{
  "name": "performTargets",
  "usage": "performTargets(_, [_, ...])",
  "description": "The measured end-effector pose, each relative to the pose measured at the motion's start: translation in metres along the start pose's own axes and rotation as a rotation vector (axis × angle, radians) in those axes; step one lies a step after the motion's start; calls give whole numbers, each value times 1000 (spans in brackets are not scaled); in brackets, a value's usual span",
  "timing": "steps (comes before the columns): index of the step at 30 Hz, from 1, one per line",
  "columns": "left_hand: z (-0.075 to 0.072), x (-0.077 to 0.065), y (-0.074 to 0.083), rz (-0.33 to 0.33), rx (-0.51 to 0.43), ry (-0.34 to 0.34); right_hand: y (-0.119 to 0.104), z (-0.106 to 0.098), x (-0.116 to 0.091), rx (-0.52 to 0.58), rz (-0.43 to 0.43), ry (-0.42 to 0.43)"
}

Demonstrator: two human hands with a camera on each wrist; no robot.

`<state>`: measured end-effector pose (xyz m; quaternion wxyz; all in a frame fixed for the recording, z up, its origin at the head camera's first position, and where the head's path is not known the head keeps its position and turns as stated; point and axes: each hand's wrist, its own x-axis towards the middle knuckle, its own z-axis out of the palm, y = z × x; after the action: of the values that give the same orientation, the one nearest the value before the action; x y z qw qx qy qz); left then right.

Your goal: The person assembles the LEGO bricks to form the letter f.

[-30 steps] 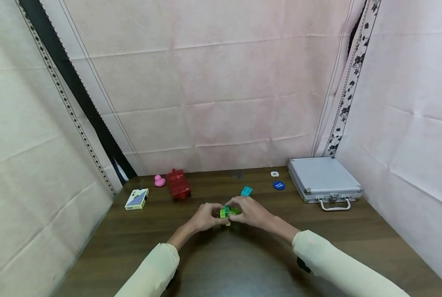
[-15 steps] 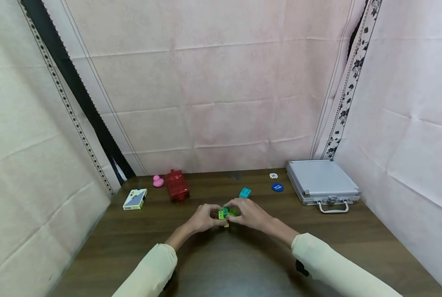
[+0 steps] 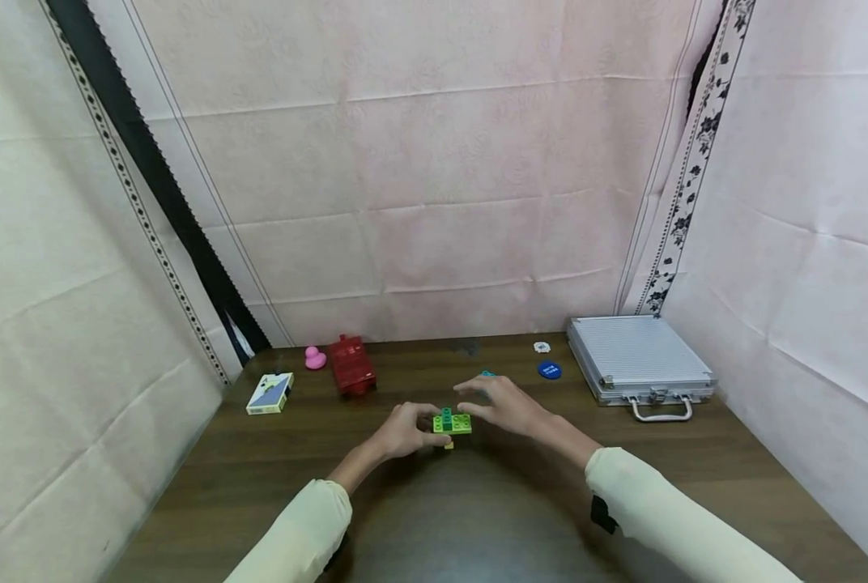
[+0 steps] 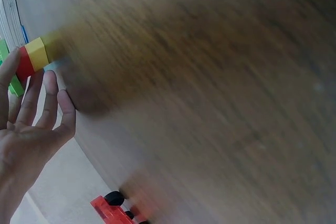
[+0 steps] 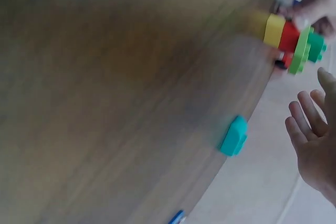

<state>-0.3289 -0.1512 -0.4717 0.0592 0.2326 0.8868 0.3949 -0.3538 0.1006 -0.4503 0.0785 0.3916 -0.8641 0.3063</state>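
The left hand point(image 3: 405, 431) is pinching the block stack point(image 3: 452, 427), which is standing upright on the table point(image 3: 448, 518); the right hand point(image 3: 505, 405), fingers parted and empty, is hovering beside it. Bracing low (near the red block point(image 5: 289, 37)) is probably serving steadiness best.

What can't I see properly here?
Teal plastic block: head view, mostly hidden behind the right hand.
Stacked green, red and yellow plastic blocks: left wrist view, partly behind the left hand.
Red plastic toy car: left wrist view, cut off by bottom edge.
White marks on round blue disc: head view, too small.
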Motion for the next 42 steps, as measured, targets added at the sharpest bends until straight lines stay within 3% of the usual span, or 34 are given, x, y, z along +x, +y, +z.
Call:
performTargets(16, [1,2,-2,-28,-5,13,65,-4,5,-62,192,98])
performTargets(30, [1,2,-1,-29,-3,10,74,5,9,-36,311,93])
performTargets(42, [1,1,-1,-32,1,12,77,-3,-3,2,271,126])
